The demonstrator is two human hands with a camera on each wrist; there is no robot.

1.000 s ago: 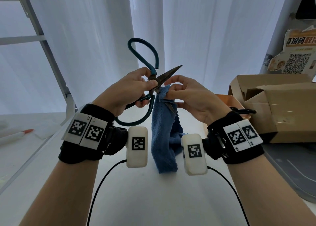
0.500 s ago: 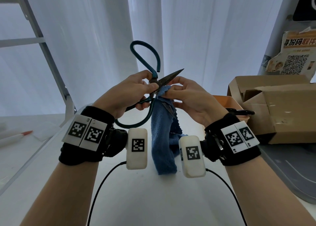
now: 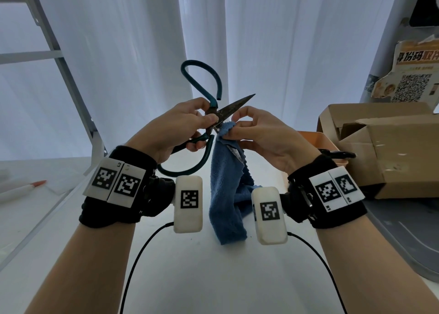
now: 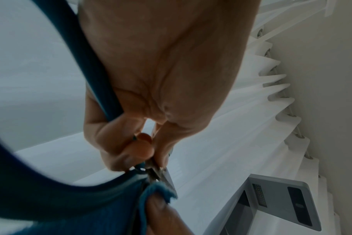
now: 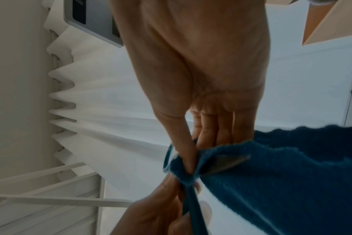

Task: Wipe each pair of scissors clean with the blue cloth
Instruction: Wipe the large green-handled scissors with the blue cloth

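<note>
A pair of scissors (image 3: 215, 110) with teal loop handles and dark, stained blades is held up above the table, blades spread. My left hand (image 3: 180, 126) grips the scissors at the pivot, thumb on top. My right hand (image 3: 247, 129) pinches the blue cloth (image 3: 225, 190) around the lower blade close to the pivot. The rest of the cloth hangs down between my wrists. The upper blade (image 3: 237, 104) points up and right, bare. In the left wrist view, my left hand (image 4: 147, 152) pinches the pivot with the cloth (image 4: 155, 192) just below. In the right wrist view, the lower blade (image 5: 225, 163) shows inside the cloth (image 5: 281, 182).
An open cardboard box (image 3: 392, 145) stands at the right, with an orange tray (image 3: 316, 140) beside it and a black-handled tool (image 3: 337, 154) on the tray. A grey lid (image 3: 403, 233) lies at the right front. A white pen (image 3: 21, 189) lies far left. A metal frame (image 3: 69, 83) rises at the left.
The right hand has slid the cloth along the lower blade toward the pivot. Both hands and the scissors have shifted slightly; the grips are the same.
</note>
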